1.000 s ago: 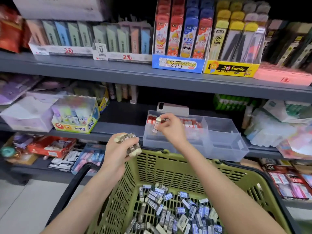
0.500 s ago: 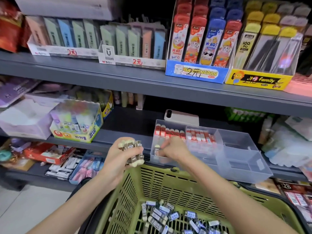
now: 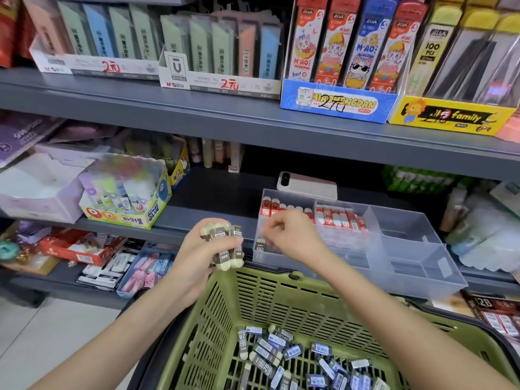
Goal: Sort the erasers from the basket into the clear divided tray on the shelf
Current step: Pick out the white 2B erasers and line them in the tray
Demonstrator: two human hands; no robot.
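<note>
The left hand [image 3: 202, 260] is gripping a fistful of brown-sleeved erasers [image 3: 225, 243] upright just beside the clear tray [image 3: 408, 249], likely as a ready supply. The right hand [image 3: 287, 235], fingers curled, is reaching into the tray's front-left compartment; whether it is pinching anything cannot be told. Loose erasers [image 3: 295, 358] are lying in the green basket [image 3: 281, 299].
</note>
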